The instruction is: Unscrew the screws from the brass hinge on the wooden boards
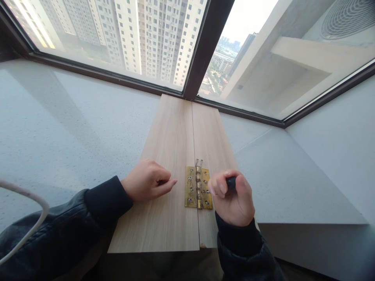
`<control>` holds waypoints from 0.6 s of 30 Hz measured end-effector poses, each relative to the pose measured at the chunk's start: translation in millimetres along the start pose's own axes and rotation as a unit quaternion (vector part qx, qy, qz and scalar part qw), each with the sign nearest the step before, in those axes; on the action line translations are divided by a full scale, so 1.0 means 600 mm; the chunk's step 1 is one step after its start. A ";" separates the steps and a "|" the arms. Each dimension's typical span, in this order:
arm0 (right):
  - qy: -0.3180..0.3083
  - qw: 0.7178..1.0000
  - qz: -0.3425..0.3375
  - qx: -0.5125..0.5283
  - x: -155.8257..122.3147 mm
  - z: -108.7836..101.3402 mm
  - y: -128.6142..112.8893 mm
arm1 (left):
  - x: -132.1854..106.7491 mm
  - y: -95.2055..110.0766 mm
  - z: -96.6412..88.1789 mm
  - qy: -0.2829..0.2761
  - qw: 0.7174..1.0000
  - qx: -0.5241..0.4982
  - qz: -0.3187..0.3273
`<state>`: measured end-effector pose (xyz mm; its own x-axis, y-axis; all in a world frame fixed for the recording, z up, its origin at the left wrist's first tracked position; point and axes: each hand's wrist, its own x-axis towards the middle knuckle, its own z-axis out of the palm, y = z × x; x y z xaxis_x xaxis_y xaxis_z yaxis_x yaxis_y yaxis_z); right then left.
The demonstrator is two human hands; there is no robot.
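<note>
A brass butt hinge (191,187) lies opened flat across the seam between two pale wooden boards, a wider left board (158,222) and a narrower right board (209,136). Screw heads show in several of its holes. Two loose screws (199,162) rest at the hinge's far end. My right hand (234,199), beside the right leaf, is closed around the black handle of a screwdriver (231,182); its shaft and tip are hidden. My left hand (149,181) rests on the left board with curled fingers; whatever may be inside is hidden.
The boards lie on a white speckled sill (88,117) and reach the dark window frame (202,50). A white cable (43,207) crosses over my left sleeve. At the right the sill's front edge (316,223) drops off, and a white wall (345,128) rises behind.
</note>
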<state>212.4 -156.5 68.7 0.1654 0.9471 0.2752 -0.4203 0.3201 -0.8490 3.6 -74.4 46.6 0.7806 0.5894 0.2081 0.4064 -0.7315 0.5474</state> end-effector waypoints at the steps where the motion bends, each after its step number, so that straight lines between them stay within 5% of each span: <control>1: -0.007 1.000 0.013 0.003 0.003 0.003 -0.002 | 0.000 0.000 0.000 0.002 1.000 0.002 -0.001; 7: -0.061 0.997 0.055 0.012 0.003 -0.002 -0.021 | 0.002 -0.001 0.001 -0.002 1.000 0.001 -0.005; 18: -0.004 0.999 -0.019 -0.028 -0.006 -0.022 0.000 | 0.000 -0.001 0.001 0.004 1.000 0.000 0.003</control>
<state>223.9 -160.2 61.9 0.1728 0.9347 0.3106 -0.3631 0.3536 -0.8621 3.6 -74.3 46.0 0.7788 0.5882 0.2178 0.4023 -0.7349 0.5461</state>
